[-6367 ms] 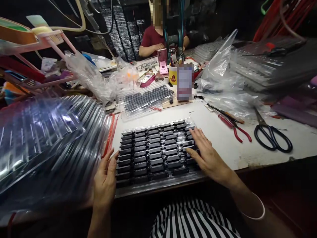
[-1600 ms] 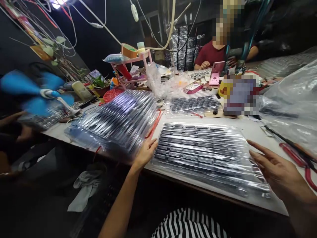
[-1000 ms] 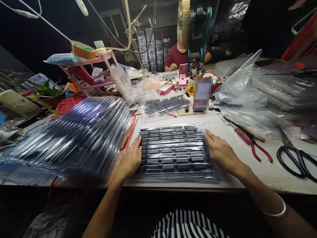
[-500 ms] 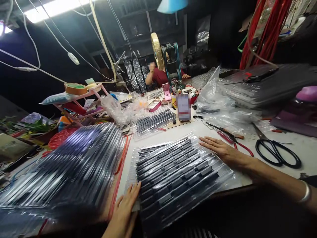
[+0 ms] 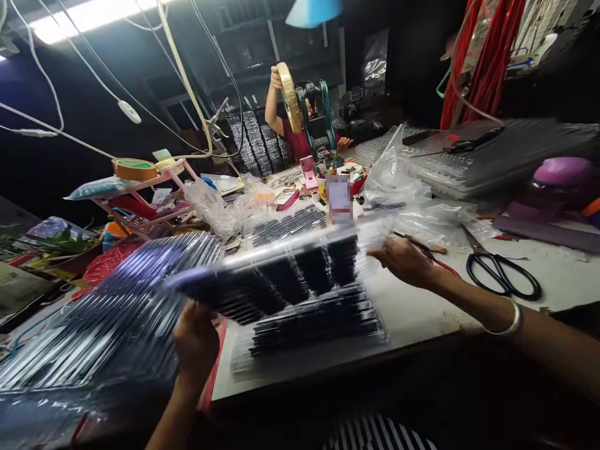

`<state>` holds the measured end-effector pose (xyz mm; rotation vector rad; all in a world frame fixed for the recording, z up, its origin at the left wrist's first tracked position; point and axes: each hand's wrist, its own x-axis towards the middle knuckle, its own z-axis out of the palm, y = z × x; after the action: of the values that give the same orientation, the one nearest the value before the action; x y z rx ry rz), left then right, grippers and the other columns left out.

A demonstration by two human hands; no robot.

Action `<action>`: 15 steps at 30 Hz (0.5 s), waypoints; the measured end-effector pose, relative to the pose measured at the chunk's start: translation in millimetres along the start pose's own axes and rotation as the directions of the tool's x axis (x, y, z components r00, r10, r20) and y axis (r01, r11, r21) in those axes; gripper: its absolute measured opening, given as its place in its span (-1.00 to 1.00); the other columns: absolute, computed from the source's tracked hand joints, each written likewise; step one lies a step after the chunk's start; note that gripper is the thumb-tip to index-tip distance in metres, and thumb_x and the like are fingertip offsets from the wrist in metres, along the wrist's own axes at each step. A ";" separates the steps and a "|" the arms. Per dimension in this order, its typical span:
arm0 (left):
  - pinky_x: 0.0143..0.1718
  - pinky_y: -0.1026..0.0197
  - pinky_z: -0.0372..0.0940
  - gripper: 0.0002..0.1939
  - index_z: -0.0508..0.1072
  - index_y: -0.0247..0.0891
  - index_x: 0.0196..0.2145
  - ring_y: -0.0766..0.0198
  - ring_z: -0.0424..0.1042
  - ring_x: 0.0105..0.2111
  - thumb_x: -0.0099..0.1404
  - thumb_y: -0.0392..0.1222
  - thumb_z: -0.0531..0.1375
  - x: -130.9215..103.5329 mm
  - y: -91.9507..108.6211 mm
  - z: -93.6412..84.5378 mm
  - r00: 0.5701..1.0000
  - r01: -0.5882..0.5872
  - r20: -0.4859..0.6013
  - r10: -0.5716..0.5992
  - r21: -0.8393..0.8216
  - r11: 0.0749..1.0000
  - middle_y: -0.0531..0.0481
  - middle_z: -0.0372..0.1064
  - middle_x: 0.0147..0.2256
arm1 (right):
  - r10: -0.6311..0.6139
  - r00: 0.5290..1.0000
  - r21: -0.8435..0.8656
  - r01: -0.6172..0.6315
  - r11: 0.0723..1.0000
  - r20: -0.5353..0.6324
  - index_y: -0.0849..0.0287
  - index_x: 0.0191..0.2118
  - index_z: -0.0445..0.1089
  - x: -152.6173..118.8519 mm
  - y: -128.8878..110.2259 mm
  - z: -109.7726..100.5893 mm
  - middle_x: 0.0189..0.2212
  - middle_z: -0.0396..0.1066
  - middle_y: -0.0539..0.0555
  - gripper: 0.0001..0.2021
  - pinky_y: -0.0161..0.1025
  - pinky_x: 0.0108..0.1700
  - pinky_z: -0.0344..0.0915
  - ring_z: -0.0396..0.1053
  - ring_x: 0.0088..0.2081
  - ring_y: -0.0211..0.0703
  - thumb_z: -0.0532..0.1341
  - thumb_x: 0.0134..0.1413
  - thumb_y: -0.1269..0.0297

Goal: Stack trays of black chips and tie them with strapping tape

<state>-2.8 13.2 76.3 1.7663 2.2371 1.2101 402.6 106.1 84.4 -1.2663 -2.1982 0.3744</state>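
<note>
Since the earlier frame, the lifted tray (image 5: 281, 269) of black parts is coming up off the table (image 5: 417, 319) and is now hanging tilted, blurred, above the lower tray (image 5: 314, 322). The left hand (image 5: 194, 340) is clutching its left end from below; the right hand (image 5: 405, 259) is pinching the clear plastic at its right end. Exact fingertip contact is blurring out. The lower tray, also carrying black parts, is lying near the table's front edge. The tray pile (image 5: 122, 306) is sitting to the left, the lifted tray's left end overlapping it in view; touching or not, can't tell. Scissors (image 5: 504, 272) are lying at right, beyond the right forearm. A white bracelet (image 5: 510, 319) is circling the right wrist. Across the table, a person (image 5: 297, 137) is now holding a raised hand against a gold ring (image 5: 289, 100).
</note>
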 end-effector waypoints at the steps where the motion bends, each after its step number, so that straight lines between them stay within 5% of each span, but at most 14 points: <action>1: -0.36 0.14 0.16 -0.60 0.38 -0.25 -0.29 0.13 0.33 -0.43 0.35 -0.02 -0.16 13.6 4.4 0.3 0.998 0.029 -0.057 -0.026 0.053 0.998 -0.08 0.36 -0.47 | 0.069 0.997 0.038 -0.068 0.997 -0.023 0.21 -0.28 0.34 3.3 -9.7 4.3 -0.53 0.43 0.09 -0.58 -0.19 -0.29 0.29 0.41 -0.44 -0.09 -0.10 0.24 0.00; 3: -0.42 0.18 0.13 -0.55 0.37 -0.24 -0.38 0.17 0.30 -0.48 0.35 0.04 -0.18 33.2 8.3 6.6 0.998 0.066 -0.003 -0.067 0.172 0.983 -0.06 0.33 -0.52 | 0.189 0.981 0.098 -0.193 0.976 0.051 0.20 -0.27 0.30 6.0 -23.7 15.7 -0.63 0.38 0.01 -0.58 -0.26 -0.34 0.27 0.39 -0.50 -0.14 -0.14 0.28 0.01; 6: -0.43 0.17 0.12 -0.50 0.36 -0.24 -0.54 0.11 0.35 -0.46 0.32 0.04 -0.19 43.6 -1.0 28.7 0.953 0.049 0.271 -0.136 0.305 0.951 -0.15 0.36 -0.52 | 0.356 0.907 -0.068 -0.350 0.934 0.224 0.22 -0.27 0.31 3.3 -27.2 35.6 -0.57 0.43 0.07 -0.58 -0.27 -0.33 0.26 0.43 -0.43 -0.09 -0.13 0.29 0.04; 10: -0.44 0.14 0.15 -0.52 0.36 -0.24 -0.64 -0.01 0.40 -0.45 0.27 0.05 -0.10 37.2 -23.6 57.9 0.894 0.052 0.400 -0.200 0.350 0.935 -0.22 0.37 -0.57 | 0.448 0.863 -0.244 -0.394 0.886 0.232 0.30 -0.07 0.31 -5.7 -16.3 53.6 -0.33 0.47 0.28 -0.59 -0.17 -0.31 0.26 0.43 -0.27 0.10 -0.06 0.26 0.06; 12: -0.44 0.15 0.17 -0.51 0.42 -0.26 -0.56 0.01 0.42 -0.46 0.25 0.10 -0.09 31.3 -32.1 60.7 0.877 0.068 0.425 -0.223 0.350 0.934 -0.19 0.38 -0.57 | 0.467 0.857 -0.245 -0.416 0.876 0.217 0.31 0.04 0.25 -13.8 -14.3 56.6 -0.37 0.47 0.26 -0.54 -0.15 -0.31 0.26 0.43 -0.29 0.11 -0.08 0.26 0.06; 15: -0.39 0.17 0.23 -0.46 0.44 -0.31 -0.18 0.09 0.44 -0.42 0.22 0.20 -0.05 19.8 -42.1 52.6 0.852 0.163 0.472 -0.224 0.167 0.972 -0.08 0.44 -0.48 | 0.464 0.865 -0.047 -0.464 0.885 0.193 0.31 0.18 0.14 -31.2 -17.8 56.8 -0.42 0.48 0.16 -0.47 -0.18 -0.30 0.29 0.44 -0.31 0.05 -0.12 0.27 0.04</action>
<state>-18.5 56.3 23.1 1.5997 2.1404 0.5156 368.3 72.4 37.4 -1.8301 -2.0235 0.7187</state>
